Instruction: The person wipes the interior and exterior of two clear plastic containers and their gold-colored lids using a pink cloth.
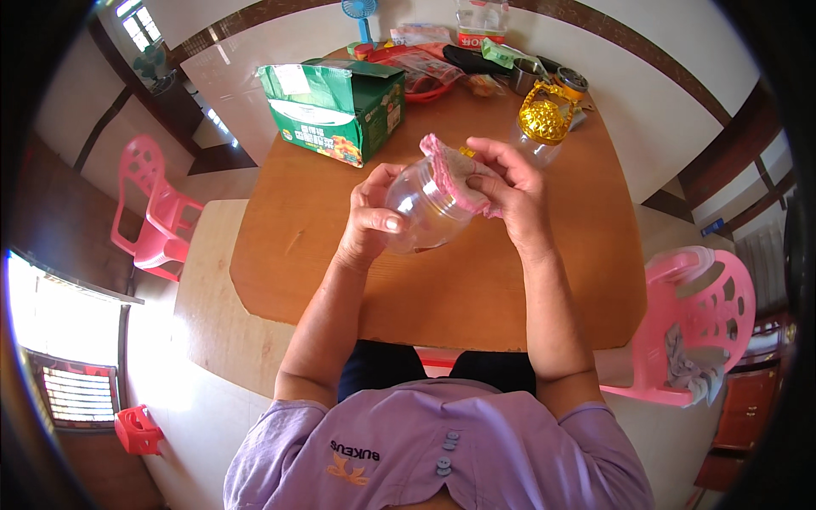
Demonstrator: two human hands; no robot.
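A clear round jar [417,213] is tilted above the table, its mouth toward the right. My left hand [371,220] grips the jar's body, with the thumb across its near side. In my right hand [513,191] is a pink-edged cloth [454,175], pressed over the jar's mouth. The cloth hides most of the opening. Just beyond my right hand stands another clear jar with a gold, basket-like lid and handle [544,121]. A small gold piece [467,152] shows behind the cloth; what it belongs to is hidden.
A green cardboard box [338,115] stands open at the back left of the wooden table [306,255]. Behind it are a red basket [424,89], a blue fan [362,16], a metal cup [526,76] and packets. Pink chairs flank the table, including one [695,319] at right.
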